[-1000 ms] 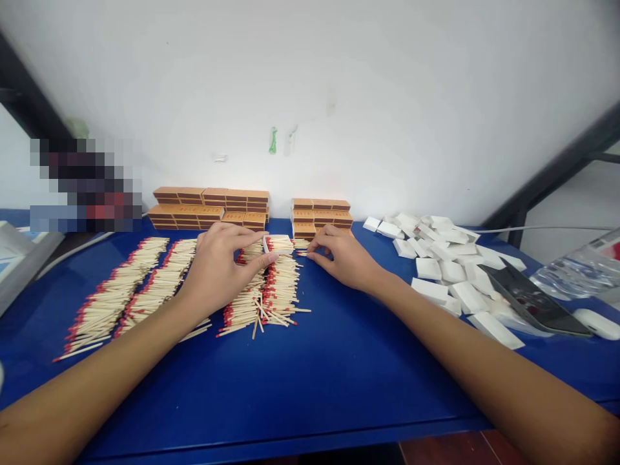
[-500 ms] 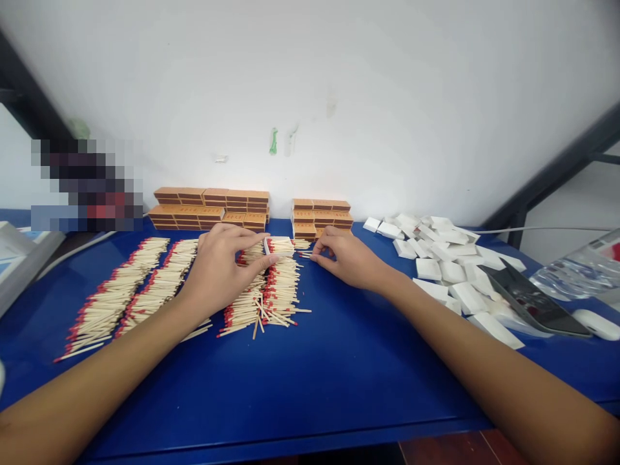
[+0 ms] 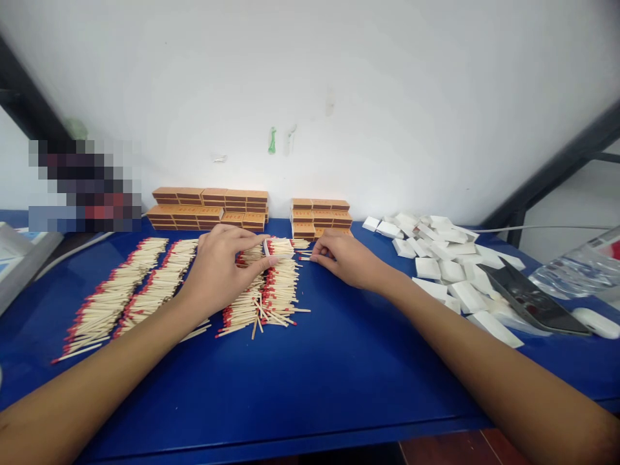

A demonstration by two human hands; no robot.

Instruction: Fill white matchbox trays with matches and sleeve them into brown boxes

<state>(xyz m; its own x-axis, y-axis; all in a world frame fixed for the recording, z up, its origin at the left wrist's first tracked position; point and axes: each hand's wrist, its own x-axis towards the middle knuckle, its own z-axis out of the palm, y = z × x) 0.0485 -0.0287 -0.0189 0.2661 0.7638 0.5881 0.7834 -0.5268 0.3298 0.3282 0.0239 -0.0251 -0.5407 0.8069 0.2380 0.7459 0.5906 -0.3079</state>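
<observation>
My left hand [image 3: 227, 261] grips a white matchbox tray [image 3: 279, 254] between thumb and fingers. The tray has matches with red heads lying in it and is held over a row of matches [image 3: 281, 290]. To the right of the tray, my right hand [image 3: 341, 255] is closed in a pinch on a few matches [image 3: 305, 256], whose red heads point left, apart from the tray. More rows of matches [image 3: 109, 290] lie left of and partly behind my left hand and forearm.
Stacked brown matchboxes [image 3: 208, 210] and a smaller stack [image 3: 322, 216] stand against the wall. White empty trays [image 3: 440, 248] are heaped at right, beside a phone [image 3: 533, 297], a white mouse [image 3: 595, 321] and a plastic bottle [image 3: 576, 265]. A cable runs at left.
Both hands hold nearly the same positions. The view has shifted very slightly; the tray and the pinched matches remain in my hands.
</observation>
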